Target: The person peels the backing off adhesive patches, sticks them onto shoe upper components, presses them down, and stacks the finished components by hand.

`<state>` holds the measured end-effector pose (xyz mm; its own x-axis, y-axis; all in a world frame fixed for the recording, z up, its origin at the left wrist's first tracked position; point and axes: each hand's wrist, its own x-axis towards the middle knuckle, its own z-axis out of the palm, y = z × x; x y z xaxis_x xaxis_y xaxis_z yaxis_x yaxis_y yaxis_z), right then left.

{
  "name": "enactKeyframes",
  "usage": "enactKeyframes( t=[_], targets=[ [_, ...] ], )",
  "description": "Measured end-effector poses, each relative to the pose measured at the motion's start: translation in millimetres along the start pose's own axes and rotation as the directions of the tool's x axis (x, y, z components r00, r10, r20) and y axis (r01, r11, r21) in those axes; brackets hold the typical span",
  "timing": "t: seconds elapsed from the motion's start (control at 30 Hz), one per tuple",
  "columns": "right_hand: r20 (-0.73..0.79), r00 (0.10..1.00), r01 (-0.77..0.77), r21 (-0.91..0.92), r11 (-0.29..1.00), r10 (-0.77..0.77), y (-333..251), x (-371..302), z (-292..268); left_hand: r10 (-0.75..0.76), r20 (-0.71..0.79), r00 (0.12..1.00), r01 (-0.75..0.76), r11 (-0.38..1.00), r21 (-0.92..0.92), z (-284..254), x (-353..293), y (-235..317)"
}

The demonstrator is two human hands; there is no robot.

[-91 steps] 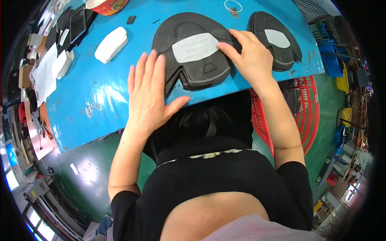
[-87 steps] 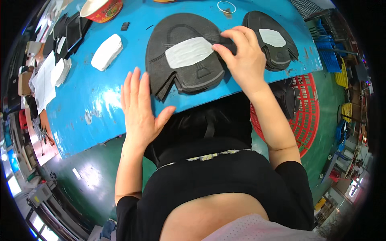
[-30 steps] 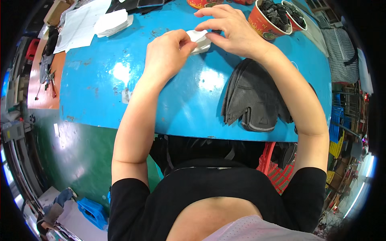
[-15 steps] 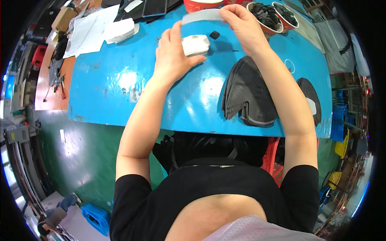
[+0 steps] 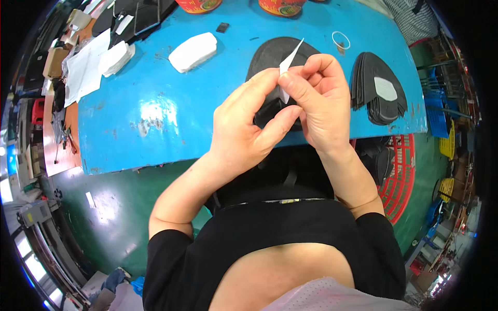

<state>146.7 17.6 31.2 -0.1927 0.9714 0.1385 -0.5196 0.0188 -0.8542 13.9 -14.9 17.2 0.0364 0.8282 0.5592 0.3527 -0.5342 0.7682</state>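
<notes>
Between my hands, over a stack of dark curved fabric pieces [image 5: 267,53], is a thin translucent-white strip [image 5: 291,57], seen nearly edge-on. My right hand [image 5: 326,101] pinches it between thumb and fingers. My left hand [image 5: 244,116] is beside it, index fingertip at the strip's edge and thumb stretched out apart. Part of the fabric stack is hidden by my hands. To the left lies a stack of white oblong pieces [image 5: 193,52]. A small black square [image 5: 223,27] rests just beyond it.
Red printed tubs [image 5: 282,6] stand at the far edge. A second dark fabric stack [image 5: 376,70] with a white patch [image 5: 385,88] lies right, near a white ring [image 5: 341,40]. Papers [image 5: 85,72] and more white pieces [image 5: 115,59] are far left. Below the table sits a red basket [image 5: 402,173].
Both hands have come nearer my body, and the right one has brought the strip over the fabric stack. The strip has turned from broadside to nearly edge-on. The view has shifted.
</notes>
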Motion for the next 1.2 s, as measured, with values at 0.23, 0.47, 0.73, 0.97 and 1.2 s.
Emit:
enactKeyframes(
  t=[0.23, 0.47, 0.73, 0.97, 1.2],
  targets=[
    [0.003, 0.992, -0.130, 0.102, 0.986, 0.130, -4, -18, -21, -0.338, -0.034, 0.940, 0.304, 0.882, -0.360, 24, -13, 11],
    [-0.004, 1.000, 0.002, -0.168, 0.986, -0.003, -10, -23, -21, -0.344, -0.014, 0.939, 0.317, 0.881, -0.351, 29, -12, 13],
    [0.074, 0.997, 0.058, -0.336, 0.940, -0.035, -13, -22, -25, 0.010, -0.040, 0.999, -0.010, 1.000, 0.012, 28, -9, 8],
    [0.073, 0.996, 0.078, -0.365, 0.928, -0.055, -9, -20, -21, 0.187, -0.005, 0.982, -0.176, 0.932, 0.318, 23, -10, -1],
    [-0.027, 0.994, -0.106, -0.245, 0.964, 0.103, -6, -20, -18, -0.025, -0.022, 0.999, 0.027, 0.995, 0.096, 17, -16, 2]
  ],
)
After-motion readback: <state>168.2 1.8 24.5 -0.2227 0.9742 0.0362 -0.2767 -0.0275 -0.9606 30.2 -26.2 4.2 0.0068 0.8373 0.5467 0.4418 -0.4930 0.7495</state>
